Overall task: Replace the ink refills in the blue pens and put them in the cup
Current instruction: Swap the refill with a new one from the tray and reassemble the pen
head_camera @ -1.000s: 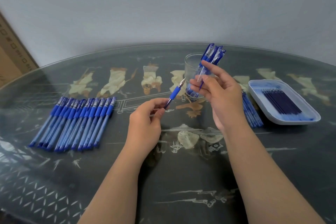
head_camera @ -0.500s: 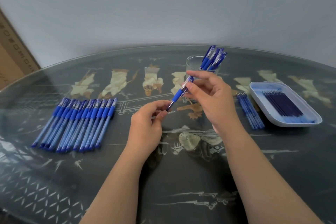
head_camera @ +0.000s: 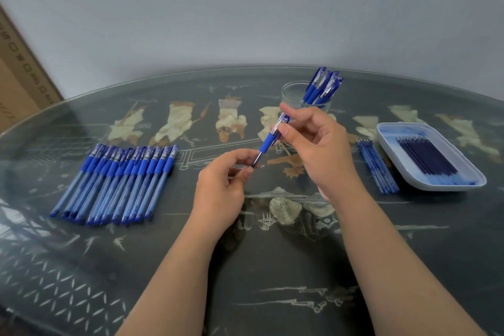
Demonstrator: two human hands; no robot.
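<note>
- Holding one pen [head_camera: 268, 142] mid-air at centre: our right hand [head_camera: 319, 150] grips the barrel and our left hand [head_camera: 223, 191] pinches the tip, likely to unscrew it.
- The cup [head_camera: 291, 94] at 1 o'clock already holds several pens.
- The pen row [head_camera: 117, 180] at 9 and the refill tray [head_camera: 392, 131] at 3 are both in reach, we judge.

1 wide-angle view from the person's head looks forward and down across the counter [head_camera: 272, 267], close above the left hand [head_camera: 221, 185] and right hand [head_camera: 319, 150], wall [head_camera: 245, 8] behind.
</note>
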